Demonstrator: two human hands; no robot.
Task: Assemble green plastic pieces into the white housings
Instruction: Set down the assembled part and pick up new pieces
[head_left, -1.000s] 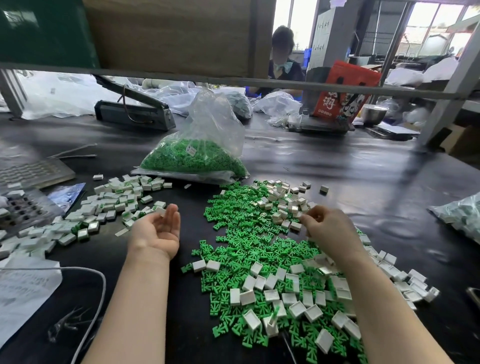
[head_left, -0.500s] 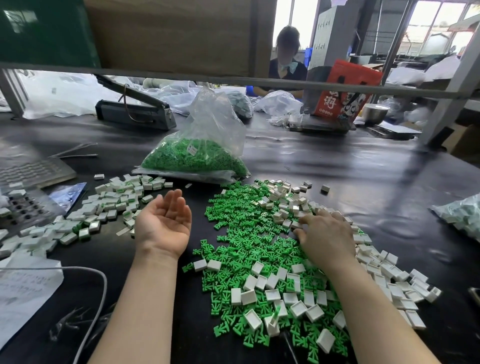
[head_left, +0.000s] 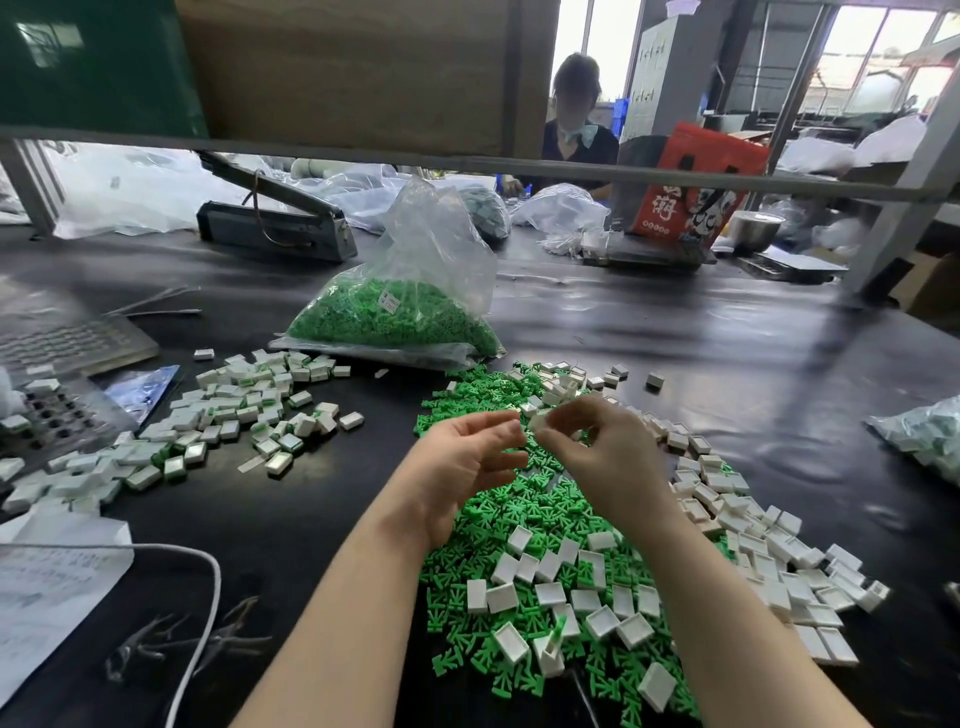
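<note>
- The right hand (head_left: 602, 447) pinches a white housing (head_left: 543, 420) above the green pieces (head_left: 540, 509).
- The left hand (head_left: 467, 462), fingers loosely curled, holds nothing I can see.
- Loose housings (head_left: 727, 499) lie right, a finished pile (head_left: 228, 421) left, a bag (head_left: 410, 306) behind.
- Half a second ago the hands were apart on the table (head_left: 727, 374); now they meet, lifted.

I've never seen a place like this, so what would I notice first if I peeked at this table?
First, the big heap of small bright green plastic pieces mixed with little white box-shaped housings, spread over the black table in front of the person. Just above it, the left hand and right hand meet, the right pinching a small white housing. Behind stands a clear plastic bag of green pieces.
</note>
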